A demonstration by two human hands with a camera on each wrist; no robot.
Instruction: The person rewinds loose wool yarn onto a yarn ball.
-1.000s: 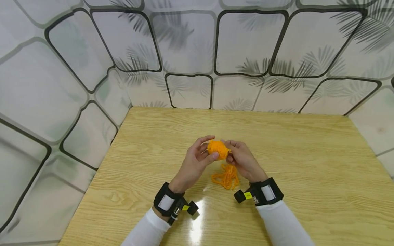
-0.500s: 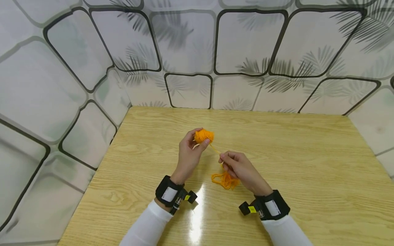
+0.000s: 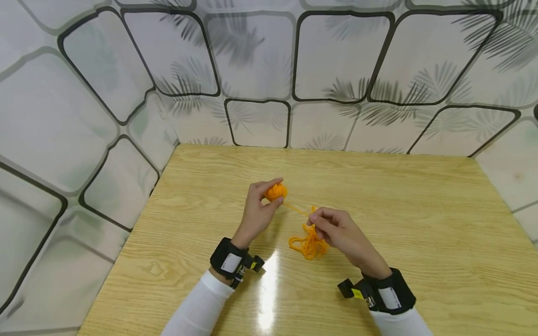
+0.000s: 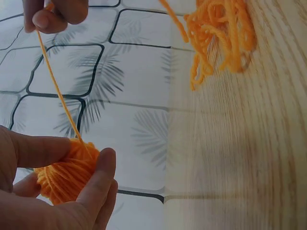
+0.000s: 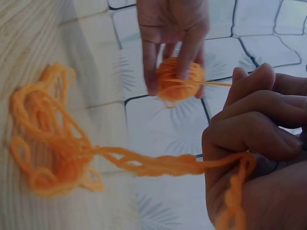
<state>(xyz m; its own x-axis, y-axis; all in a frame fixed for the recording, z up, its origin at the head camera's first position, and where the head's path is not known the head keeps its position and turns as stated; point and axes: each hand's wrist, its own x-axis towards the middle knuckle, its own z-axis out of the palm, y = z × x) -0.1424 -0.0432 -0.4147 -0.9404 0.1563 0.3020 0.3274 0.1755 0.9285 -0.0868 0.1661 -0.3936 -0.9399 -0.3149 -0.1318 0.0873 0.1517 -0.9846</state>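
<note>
My left hand holds a small orange ball of yarn between thumb and fingers. From the ball, a taut strand runs across to my right hand, which pinches it between thumb and forefinger. In the right wrist view my other right fingers are curled, with more yarn passing through them. That yarn hangs as a twisted length down to a loose orange heap on the table below. The left wrist view shows the ball's windings between my left fingers.
The pale wooden table lies under both hands. A wall covering with dark outlines and leaf prints stands along its far edge and left side. Black wrist straps with small cameras sit on both forearms.
My left hand has moved left and away with the ball, while my right hand has shifted right and nearer. A strand now stretches between them. The heap stays on the table.
</note>
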